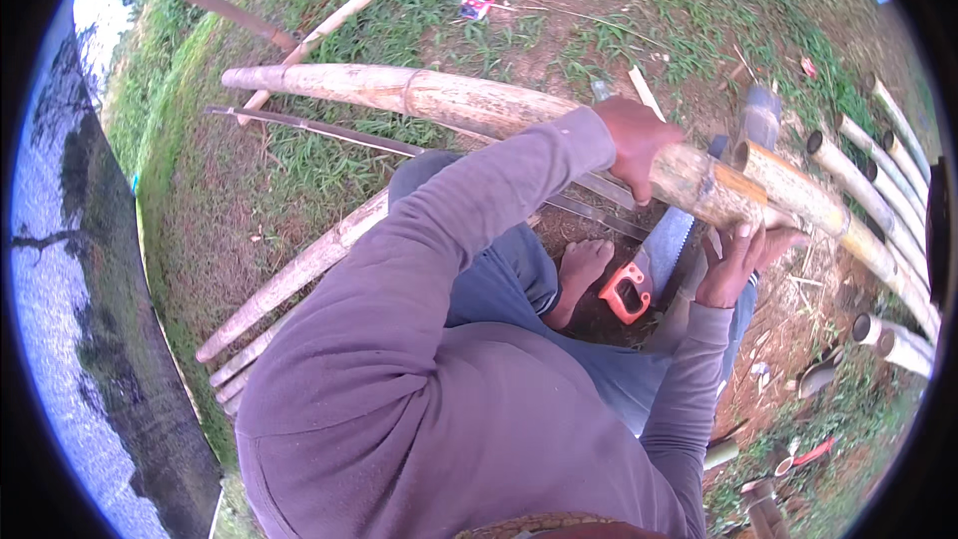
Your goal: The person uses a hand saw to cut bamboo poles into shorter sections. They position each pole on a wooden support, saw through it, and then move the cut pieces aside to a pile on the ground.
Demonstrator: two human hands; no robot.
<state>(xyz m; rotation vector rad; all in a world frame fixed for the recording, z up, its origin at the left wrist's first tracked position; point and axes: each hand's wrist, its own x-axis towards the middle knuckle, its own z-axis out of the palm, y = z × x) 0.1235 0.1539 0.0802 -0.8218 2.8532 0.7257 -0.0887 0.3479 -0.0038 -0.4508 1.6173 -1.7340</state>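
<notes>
A long, pale bamboo pole (pixel 469 100) slants across in front of me, from the far left down to the right. My left hand (pixel 639 145) wraps over its top, closed round it. At the pole's right end, my right hand (pixel 736 265) grips from the near side and below, its fingertips against the bamboo; part of this grip is hidden. Below the pole, beside my bare foot (pixel 586 265), a handsaw (pixel 671 245) with an orange handle stands tilted. A second bamboo length (pixel 818 202) runs off to the right from near the held pole's end.
An upright bamboo post (pixel 761 118) stands beyond the pole's end. Several cut bamboo poles (pixel 878 190) lie at the right, and more bamboo poles (pixel 289 289) lie at the left. A dark narrow strip (pixel 309 128) runs beneath the held pole. Wood chips and litter dot the grass and soil.
</notes>
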